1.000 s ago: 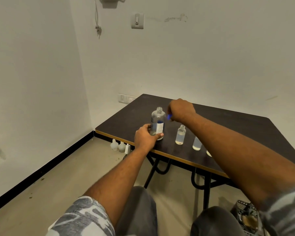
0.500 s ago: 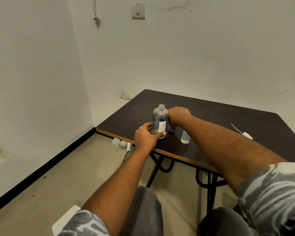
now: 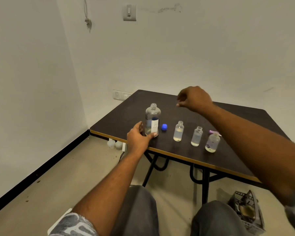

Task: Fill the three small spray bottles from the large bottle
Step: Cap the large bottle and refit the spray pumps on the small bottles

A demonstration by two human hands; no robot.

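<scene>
Left hand (image 3: 140, 138) is gripping the large bottle (image 3: 152, 119) low on its body, thumb across the label. The bottle is standing upright, neck uncapped. A blue cap (image 3: 164, 127) is lying on the table (image 3: 123, 120) just right of that thumb.

Right hand (image 3: 194, 99) is hovering beyond, fingers loosely curled, apparently holding nothing. Below its forearm three are standing in a row: first small bottle (image 3: 178, 132) and second small bottle (image 3: 197, 136) open-necked, third small bottle (image 3: 212, 142) with a purple-white piece at its top, seating unclear.

Judging: uncapping is done, pouring is not begun. The next move is calling for the right hand steadying the first small bottle while the left is lifting and tipping slowly into that narrow neck.
</scene>
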